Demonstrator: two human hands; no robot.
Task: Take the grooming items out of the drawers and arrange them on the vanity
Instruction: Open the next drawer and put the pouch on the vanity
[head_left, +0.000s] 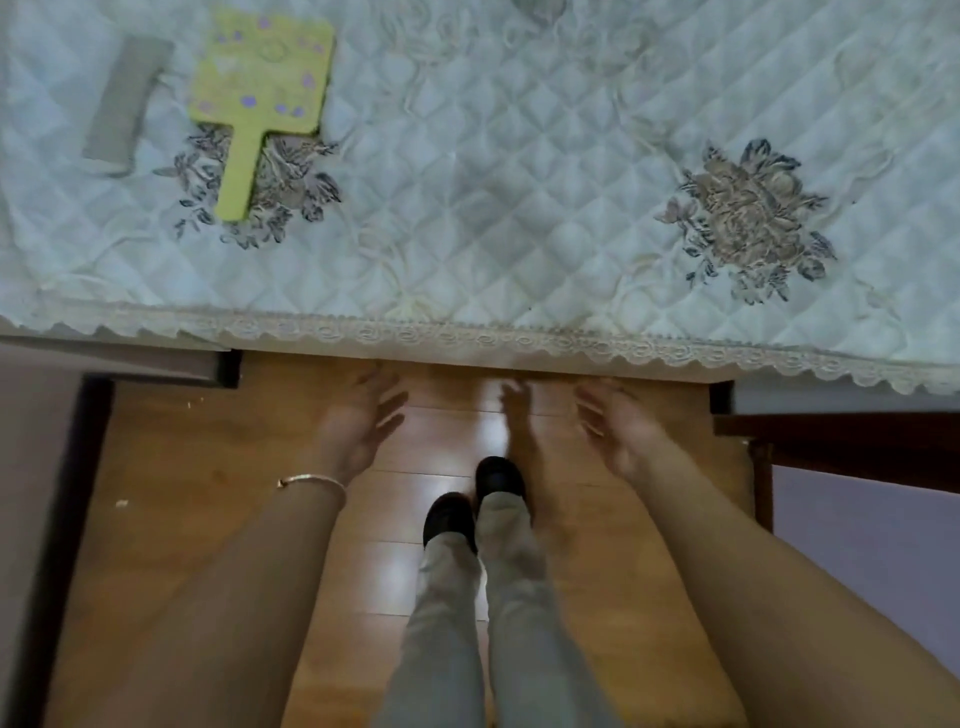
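A yellow-green hand mirror with purple dots lies face down at the far left of the vanity, which is covered by a quilted white cloth. Left of it rests a grey oblong item. My left hand, a bracelet on its wrist, and my right hand are both held out below the vanity's front edge, over the floor. Both are empty, with fingers spread. No drawer interior is visible.
A lace trim runs along the vanity's front edge. Dark wooden cabinet sides stand at the left and right of the knee gap. My legs and black shoes are on the wooden floor.
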